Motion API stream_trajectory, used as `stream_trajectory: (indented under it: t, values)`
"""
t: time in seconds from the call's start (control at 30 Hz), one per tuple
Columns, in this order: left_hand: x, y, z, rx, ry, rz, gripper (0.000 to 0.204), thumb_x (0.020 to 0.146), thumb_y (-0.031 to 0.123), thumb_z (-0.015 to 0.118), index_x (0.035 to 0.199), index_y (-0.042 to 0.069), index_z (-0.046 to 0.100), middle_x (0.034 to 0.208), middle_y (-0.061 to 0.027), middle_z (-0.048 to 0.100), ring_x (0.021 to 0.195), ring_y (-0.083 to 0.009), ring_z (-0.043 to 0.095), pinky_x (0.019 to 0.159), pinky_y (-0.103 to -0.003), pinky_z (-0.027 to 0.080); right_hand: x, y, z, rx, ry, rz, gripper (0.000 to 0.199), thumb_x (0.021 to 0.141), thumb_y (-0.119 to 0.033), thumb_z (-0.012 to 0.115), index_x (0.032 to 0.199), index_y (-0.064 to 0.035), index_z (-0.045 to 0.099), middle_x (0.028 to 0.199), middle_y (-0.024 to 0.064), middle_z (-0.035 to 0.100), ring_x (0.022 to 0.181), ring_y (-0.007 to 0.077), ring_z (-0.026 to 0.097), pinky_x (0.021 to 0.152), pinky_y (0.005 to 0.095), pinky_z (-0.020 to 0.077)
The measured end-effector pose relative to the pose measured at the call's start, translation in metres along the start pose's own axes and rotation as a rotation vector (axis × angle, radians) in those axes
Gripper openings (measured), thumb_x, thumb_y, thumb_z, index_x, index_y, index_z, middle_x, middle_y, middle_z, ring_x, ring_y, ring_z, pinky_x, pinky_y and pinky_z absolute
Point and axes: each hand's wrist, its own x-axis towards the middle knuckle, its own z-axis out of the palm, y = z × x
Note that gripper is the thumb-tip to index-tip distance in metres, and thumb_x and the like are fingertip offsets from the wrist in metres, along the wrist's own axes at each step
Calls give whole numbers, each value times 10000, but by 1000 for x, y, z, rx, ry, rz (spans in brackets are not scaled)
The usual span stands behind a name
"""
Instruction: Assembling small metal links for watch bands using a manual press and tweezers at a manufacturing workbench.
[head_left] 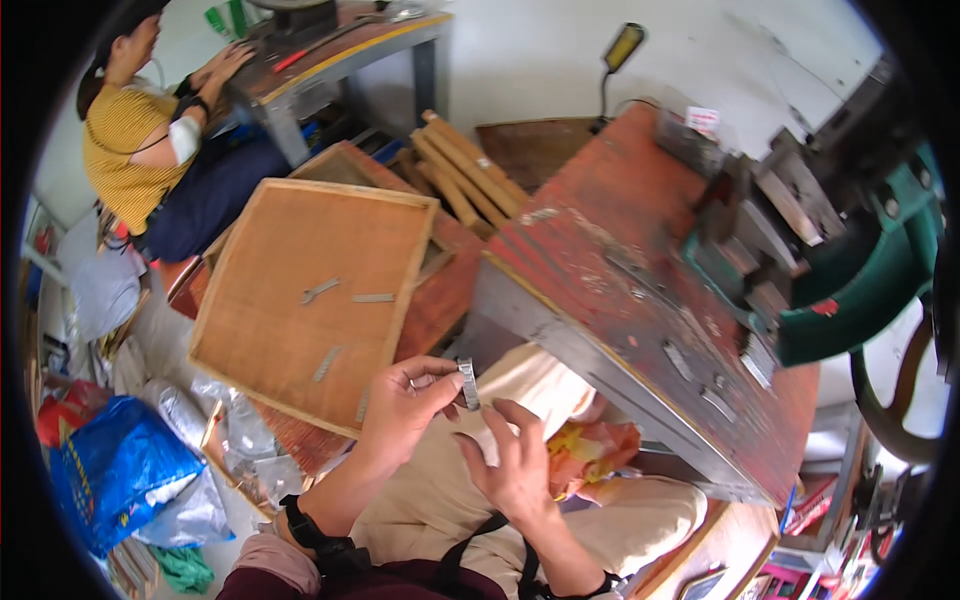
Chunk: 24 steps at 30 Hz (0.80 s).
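While the left hand [405,395] pinches a short metal strip [468,384] between thumb and fingers, the right hand [512,452] hovers just beside it, thumb and fingers spread, nothing seen between them. The strip stands roughly upright at the left fingertips, apart from the right hand. To handle it well, I would judge, the left grip should be firm but light enough not to bend the strip, with the right fingertips meeting a free end squarely.

Ahead and to the left of the left hand lies a shallow wooden tray [255,300], with a few small metal pieces [374,297] spread apart on its bottom; one has a forked end. To the right of the right hand is a crumpled orange bag [592,458], its contents hidden. Well left of the left hand, a bulging blue bag [125,468] also hides whatever it holds.
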Motion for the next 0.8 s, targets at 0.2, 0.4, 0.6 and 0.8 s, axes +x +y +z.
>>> stream_trajectory:
  t: [0.2, 0.4, 0.6, 0.8]
  values:
    - [-11, -12, 50, -159, -75, -104, 131, 811, 53, 635, 912, -27, 611, 728, -70, 632, 584, -91, 560, 489, -218, 408, -10, 20, -32, -225, 222, -147, 444, 666, 72, 680, 1078, -29, 548, 971, 116, 542, 818, 246, 573, 658, 316, 497]
    - [-11, -22, 64, -116, -197, -152, 129, 799, 45, 647, 908, 0, 597, 790, -58, 630, 657, -84, 567, 553, -226, 426, -23, 19, -64, -217, 183, -106, 339, 678, 62, 659, 1006, -13, 613, 925, 105, 561, 787, 239, 581, 642, 320, 498]
    - [-7, -13, 80, -61, -312, -203, 172, 804, 35, 639, 959, 11, 568, 953, -67, 616, 773, -114, 582, 632, -230, 443, -22, 2, -85, 851, 265, 775, 192, 888, -74, 560, 1024, 57, 596, 885, 90, 609, 764, 149, 606, 705, 267, 503]
    - [-5, -7, 90, -14, -556, -295, 269, 810, 9, 628, 1066, -47, 568, 905, -99, 632, 833, -144, 614, 743, -259, 496, -27, 14, -106, 1227, 441, 879, 225, 907, -84, 524, 1070, 65, 566, 856, 132, 636, 740, 169, 613, 690, 273, 505]
